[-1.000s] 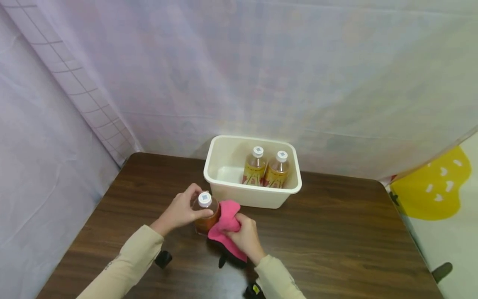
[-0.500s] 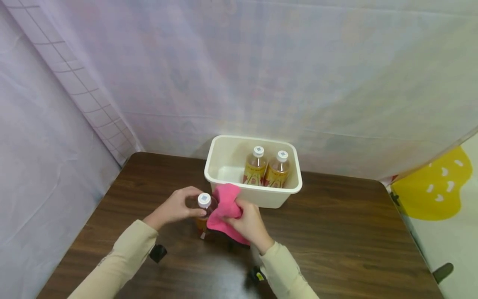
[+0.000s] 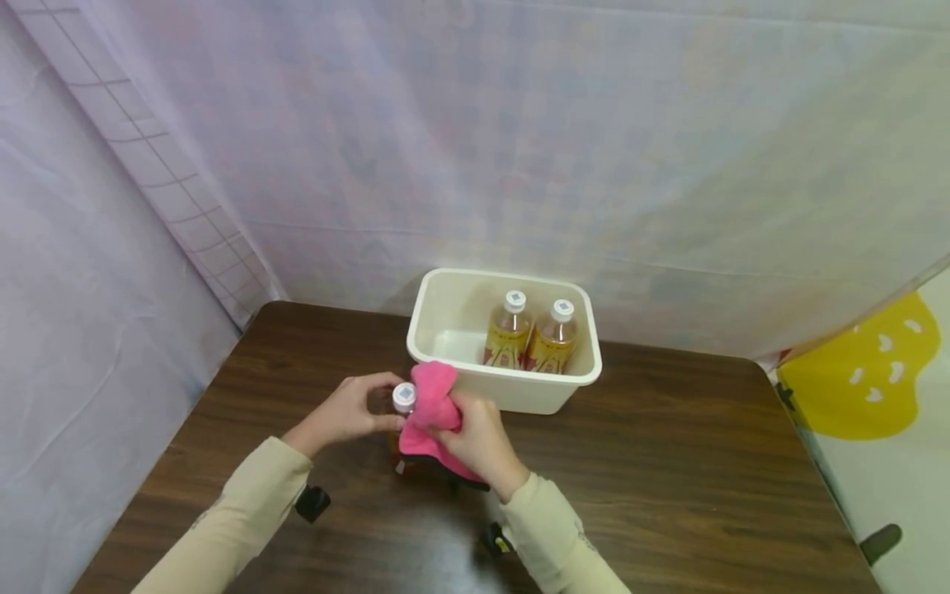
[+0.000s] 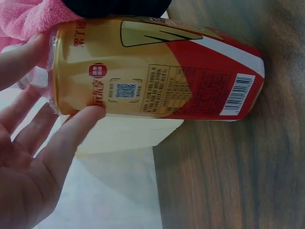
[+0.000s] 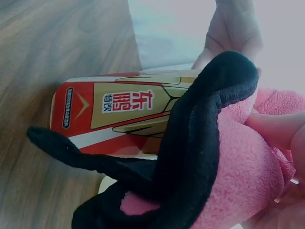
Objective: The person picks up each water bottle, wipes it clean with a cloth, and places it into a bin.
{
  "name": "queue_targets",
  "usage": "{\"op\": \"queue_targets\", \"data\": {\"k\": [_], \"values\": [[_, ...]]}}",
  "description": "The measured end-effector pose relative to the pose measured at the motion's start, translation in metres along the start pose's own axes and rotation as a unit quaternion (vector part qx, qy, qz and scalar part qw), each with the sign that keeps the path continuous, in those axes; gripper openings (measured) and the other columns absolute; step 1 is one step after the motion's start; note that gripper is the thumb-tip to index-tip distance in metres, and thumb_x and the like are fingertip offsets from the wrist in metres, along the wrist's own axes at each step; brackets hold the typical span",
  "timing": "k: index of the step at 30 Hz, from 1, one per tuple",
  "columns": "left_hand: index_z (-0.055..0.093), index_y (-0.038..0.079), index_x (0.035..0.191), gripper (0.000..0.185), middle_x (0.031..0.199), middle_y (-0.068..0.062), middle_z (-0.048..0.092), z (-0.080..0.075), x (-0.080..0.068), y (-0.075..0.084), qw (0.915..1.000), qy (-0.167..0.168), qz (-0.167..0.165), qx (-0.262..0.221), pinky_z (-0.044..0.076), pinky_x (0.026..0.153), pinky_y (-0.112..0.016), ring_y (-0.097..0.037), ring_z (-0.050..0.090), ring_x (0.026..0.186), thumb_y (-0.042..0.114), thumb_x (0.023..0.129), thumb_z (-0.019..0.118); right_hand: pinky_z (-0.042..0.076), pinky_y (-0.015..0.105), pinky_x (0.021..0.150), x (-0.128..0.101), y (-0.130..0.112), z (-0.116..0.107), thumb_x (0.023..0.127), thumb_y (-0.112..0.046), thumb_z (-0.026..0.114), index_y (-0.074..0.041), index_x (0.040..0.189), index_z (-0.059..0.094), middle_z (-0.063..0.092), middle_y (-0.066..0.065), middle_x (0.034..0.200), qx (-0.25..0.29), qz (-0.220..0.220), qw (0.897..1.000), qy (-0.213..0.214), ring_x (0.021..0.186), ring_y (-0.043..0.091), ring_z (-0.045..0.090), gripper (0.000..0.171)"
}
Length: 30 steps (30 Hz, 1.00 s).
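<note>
A drink bottle [image 3: 403, 403] with a white cap and red-and-gold label [image 4: 157, 88] stands on the brown wooden table [image 3: 668, 478], just in front of a white tub. My left hand [image 3: 349, 412] grips its neck near the cap, thumb and fingers around it [image 4: 71, 129]. My right hand [image 3: 475, 441] holds a pink cloth [image 3: 430, 408] with a black backing [image 5: 190, 148] against the bottle's right side, covering much of the label [image 5: 124, 107].
The white plastic tub [image 3: 445, 330] stands behind the hands and holds two more capped bottles [image 3: 508, 332] on its right side. Pale fabric walls close the back and left. A yellow-patterned mat [image 3: 864, 371] lies past the table's right edge.
My right hand has moved the pink cloth up the bottle's side toward the cap and slightly left. My left hand stays on the bottle's top.
</note>
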<state>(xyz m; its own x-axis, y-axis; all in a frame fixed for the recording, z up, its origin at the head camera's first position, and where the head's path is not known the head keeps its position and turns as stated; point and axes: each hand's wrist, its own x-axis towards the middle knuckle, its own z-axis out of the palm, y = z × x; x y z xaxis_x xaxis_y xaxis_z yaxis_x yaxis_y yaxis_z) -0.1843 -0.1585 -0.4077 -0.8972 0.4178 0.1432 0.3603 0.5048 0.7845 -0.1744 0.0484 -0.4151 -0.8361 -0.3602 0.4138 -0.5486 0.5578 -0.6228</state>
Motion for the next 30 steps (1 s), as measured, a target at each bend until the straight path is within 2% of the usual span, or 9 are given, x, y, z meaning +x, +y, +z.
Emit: {"op": "queue_targets", "data": {"k": [3, 7, 16, 30], "values": [[0.062, 0.005, 0.102, 0.035, 0.102, -0.011, 0.065, 0.002, -0.001, -0.003, 0.9999, 0.005, -0.006, -0.012, 0.046, 0.086, -0.044, -0.030, 0.059, 0.100, 0.013, 0.072, 0.076, 0.052, 0.032, 0.069, -0.002, 0.001, 0.002, 0.065, -0.010, 0.079, -0.005, 0.081, 0.062, 0.066, 0.006, 0.078, -0.005, 0.005, 1.000, -0.010, 0.075, 0.019, 0.064, 0.023], [0.062, 0.004, 0.102, 0.035, 0.101, -0.011, 0.065, 0.005, -0.001, -0.005, 0.9996, 0.011, -0.008, -0.026, 0.046, 0.086, -0.044, -0.029, 0.060, 0.100, 0.015, 0.072, 0.076, 0.051, 0.032, 0.064, -0.006, 0.004, 0.006, 0.064, -0.010, 0.079, -0.005, 0.079, 0.062, 0.065, 0.006, 0.075, -0.012, 0.017, 1.000, -0.013, 0.071, 0.019, 0.063, 0.023], [0.061, 0.004, 0.100, 0.034, 0.098, -0.012, 0.065, 0.007, -0.001, -0.006, 0.9993, 0.027, -0.008, -0.026, 0.046, 0.085, -0.045, -0.030, 0.061, 0.097, 0.012, 0.071, 0.076, 0.052, 0.034, 0.062, -0.020, 0.020, 0.024, 0.061, -0.006, 0.077, -0.002, 0.079, 0.062, 0.067, 0.010, 0.074, -0.008, 0.052, 0.999, -0.005, 0.069, 0.023, 0.064, 0.024], [0.061, 0.005, 0.101, 0.035, 0.101, -0.011, 0.065, 0.008, -0.001, -0.006, 0.9993, 0.031, -0.012, -0.016, 0.046, 0.086, -0.046, -0.031, 0.059, 0.100, 0.017, 0.072, 0.076, 0.047, 0.031, 0.051, -0.036, 0.049, 0.050, 0.058, -0.005, 0.076, -0.005, 0.069, 0.059, 0.064, 0.007, 0.065, -0.027, 0.105, 0.994, -0.033, 0.059, 0.017, 0.058, 0.020]]}}
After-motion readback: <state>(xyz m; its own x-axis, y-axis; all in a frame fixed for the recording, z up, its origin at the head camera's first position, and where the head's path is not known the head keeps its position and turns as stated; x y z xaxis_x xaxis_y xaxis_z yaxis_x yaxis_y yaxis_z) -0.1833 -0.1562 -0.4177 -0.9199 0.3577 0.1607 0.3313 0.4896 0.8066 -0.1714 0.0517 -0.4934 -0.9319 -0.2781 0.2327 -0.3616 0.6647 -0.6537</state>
